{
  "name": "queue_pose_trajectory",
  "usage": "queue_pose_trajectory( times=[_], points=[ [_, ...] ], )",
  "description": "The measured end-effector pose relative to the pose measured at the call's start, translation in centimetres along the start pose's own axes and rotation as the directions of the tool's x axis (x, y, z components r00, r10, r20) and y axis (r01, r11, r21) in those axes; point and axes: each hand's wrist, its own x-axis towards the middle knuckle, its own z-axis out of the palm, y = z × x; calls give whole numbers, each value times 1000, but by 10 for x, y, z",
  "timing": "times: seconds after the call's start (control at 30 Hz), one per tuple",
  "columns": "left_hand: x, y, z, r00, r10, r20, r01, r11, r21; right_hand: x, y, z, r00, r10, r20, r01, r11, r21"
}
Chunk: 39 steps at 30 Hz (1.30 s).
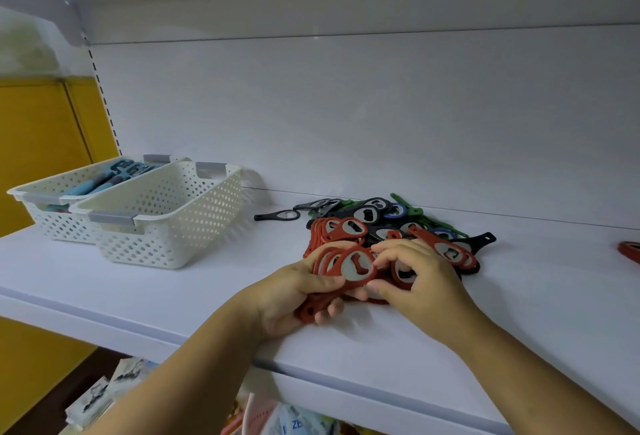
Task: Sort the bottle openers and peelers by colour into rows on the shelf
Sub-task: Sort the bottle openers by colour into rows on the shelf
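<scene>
White shelving fills the view, and on the shelf (138, 282) a mixed pile (384, 223) of red, black, green and blue bottle openers lies just past the hands, toward 12 o'clock. The left hand (294, 299) curls round a fanned red stack (349, 263) from below, thumb on top. The right hand (419, 278) pinches that stack's rim from the 3 o'clock side, thumb and forefinger bent on it. The fan looks like the weak point: the openers are thin and splayed, so a loosened grip could let them slide back into the pile or off the front edge at 6 o'clock. A second red bunch (341, 228) at 12 o'clock lies against black ones, so dragging it out may pull wrong colours along. Blue peelers (104, 181) sit in the far basket (45, 216) at 10 o'clock; the near basket (166, 226) hides its contents. One red piece (631, 251) at 3 o'clock, at the frame edge, could be overlooked.
</scene>
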Motion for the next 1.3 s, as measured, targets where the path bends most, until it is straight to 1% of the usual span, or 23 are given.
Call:
queue_pose_trajectory(
  times=[0.07,0.1,0.13,0.2,0.27,0.33,0.47,0.53,0.6,0.67,0.73,0.8,0.87,0.9,0.97,1.07,1.13,1.2,1.3],
  points=[
    [1,-2,-3,1000,23,3,-23,999,-35,0,3,-4,999,45,-10,-46,995,-92],
    [1,-2,-4,999,35,10,-35,999,-42,-1,4,-6,996,83,13,-80,988,-130],
    [1,-3,-4,999,41,16,-40,998,-46,-2,4,-9,990,122,65,-111,981,-160],
    [1,-2,-4,999,37,18,-36,997,-66,-5,2,-11,964,169,205,-127,971,-201],
    [1,-1,-4,999,24,32,-20,991,-130,-6,-5,-12,940,196,280,-125,960,-252],
    [0,2,-3,999,6,32,0,984,-176,-5,-8,-11,928,212,307,-128,954,-271],
    [0,4,-2,997,-15,-81,-1,979,-202,-5,-9,-10,910,232,345,-144,954,-262],
    [1,3,-3,996,-30,-79,9,967,-254,-5,-9,-11,908,226,354,-141,958,-252],
    [0,4,-3,997,-48,-55,30,956,-292,-6,-8,-11,915,228,333,-168,965,-199],
    [-1,3,-4,998,-53,-46,39,962,-270,-6,-6,-12,929,245,279,-208,966,-155],
    [-2,4,-2,996,-57,-62,40,968,-246,-4,-1,-16,942,273,196,-244,956,-160],
    [-2,5,0,994,-62,-94,37,969,-246,-2,2,-22,958,278,74,-267,955,-132],
    [-3,7,3,988,-76,-134,42,971,-237,-2,2,-25,975,221,-12,-221,974,-55],
    [-2,7,4,986,-81,-144,50,976,-210,-3,-1,-24,985,171,-13,-171,985,-20],
    [0,5,5,986,-83,-144,65,990,-125,-5,-9,-17,998,53,34,-53,998,15],
    [1,5,7,992,-56,-112,61,997,46,-4,-15,-6,989,-98,114,102,994,-33],
    [-1,5,7,996,-43,-75,51,992,117,-2,-15,-4,980,-140,142,155,982,-103],
    [-2,4,5,998,-35,-46,41,990,136,-1,-13,-3,974,-177,142,196,971,-136],
    [-2,4,0,998,-44,37,41,997,63,0,-15,1,966,-214,147,235,961,-149]
  ],
)
